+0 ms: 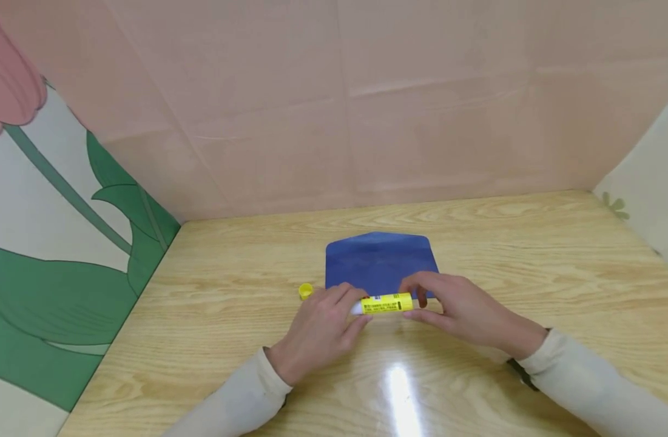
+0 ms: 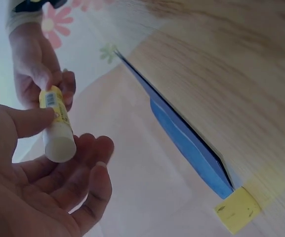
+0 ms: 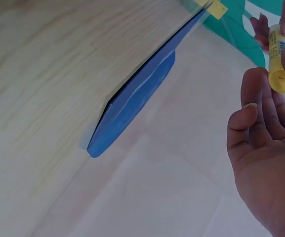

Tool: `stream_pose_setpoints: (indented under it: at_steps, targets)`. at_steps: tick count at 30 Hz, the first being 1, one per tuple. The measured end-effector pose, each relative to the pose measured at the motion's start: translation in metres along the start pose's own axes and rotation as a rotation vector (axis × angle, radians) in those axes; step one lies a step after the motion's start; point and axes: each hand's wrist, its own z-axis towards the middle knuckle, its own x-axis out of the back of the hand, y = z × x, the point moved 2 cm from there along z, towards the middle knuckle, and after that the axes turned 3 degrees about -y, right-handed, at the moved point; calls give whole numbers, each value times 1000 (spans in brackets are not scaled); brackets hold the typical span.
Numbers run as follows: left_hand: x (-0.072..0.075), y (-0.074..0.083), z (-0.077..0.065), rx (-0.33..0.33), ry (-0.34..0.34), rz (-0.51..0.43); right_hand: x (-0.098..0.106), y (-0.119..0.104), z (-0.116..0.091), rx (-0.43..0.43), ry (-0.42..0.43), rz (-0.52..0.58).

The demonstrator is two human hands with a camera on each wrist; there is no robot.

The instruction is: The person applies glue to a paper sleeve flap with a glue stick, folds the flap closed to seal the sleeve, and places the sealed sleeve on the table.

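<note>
A glue stick (image 1: 387,303) with a yellow printed label lies level between my hands, above the near edge of a blue envelope (image 1: 378,261). My left hand (image 1: 324,320) pinches it at the white end, thumb and fingers on opposite sides. At the yellow base end, the thumb and fingers of my right hand (image 1: 465,309) hold it. The uncapped white end (image 2: 61,148) faces the left wrist camera. On the table beside my left hand sits the loose yellow cap (image 1: 306,291). The envelope's flap is raised open on the far side.
The wood-grain table (image 1: 230,315) meets a pink cloth-like backdrop (image 1: 334,121) at the back. A panel with a painted tulip (image 1: 110,218) stands along the left, and a pale panel (image 1: 656,182) along the right.
</note>
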Motion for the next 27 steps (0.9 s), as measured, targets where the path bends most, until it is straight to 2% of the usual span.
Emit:
stream_pose_setpoints:
  at_steps: [7,12,18,27]
  targets:
    - [-1,0,0,-24,24,-71,1,1,-4,8,18,6]
    - [0,-1,0,-50,38,-99,4,0,-6,62,59,1]
    - [3,-2,0,-41,57,-150,6,-3,-3,86,68,-13]
    - [2,-3,2,-59,34,-180,4,-2,-5,88,83,-55]
